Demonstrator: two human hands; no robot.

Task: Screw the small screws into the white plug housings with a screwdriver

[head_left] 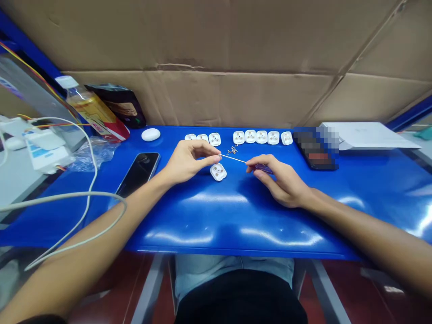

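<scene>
Head view: screwdriver (236, 159) held nearly level above the blue table (209, 216), handle gripped in the curled right hand (283, 182), tip pinched between thumb and forefinger of the left hand (189, 161). White square part (218, 172) seen just beside the left fingertips; loose screws (232, 150) scattered behind; similar white parts (261, 137) lined up farther back.

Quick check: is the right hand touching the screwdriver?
Touching. The head view shows the right hand gripping the screwdriver by its purple handle.
</scene>
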